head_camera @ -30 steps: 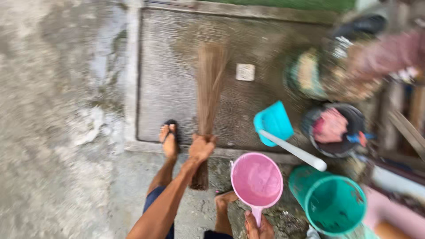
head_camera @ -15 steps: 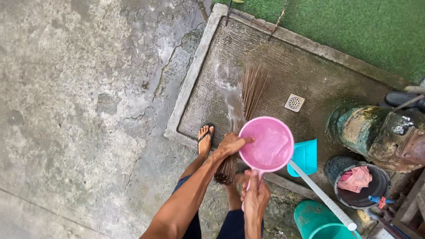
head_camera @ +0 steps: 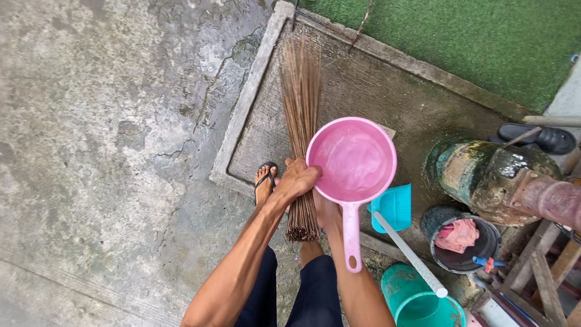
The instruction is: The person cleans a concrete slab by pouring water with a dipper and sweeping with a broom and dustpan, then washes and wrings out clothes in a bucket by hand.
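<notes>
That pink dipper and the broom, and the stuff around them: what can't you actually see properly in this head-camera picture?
- Right hand: mostly hidden behind the pink dipper, so its grip is unclear.
- Floor drain: almost wholly covered by the dipper's rim.
- Right foot: hidden behind the left hand and the stick broom.
- Green bucket: cut off by the bottom edge; contents unseen.
- Dustpan: partly behind the dipper.

Pouring is ending, broom is reaching farther.
Round pink plastic dipper (head_camera: 352,158) is levelling out w/ no water stream now; brown stick-bundle broom (head_camera: 301,115) is stretching fwd.
</notes>
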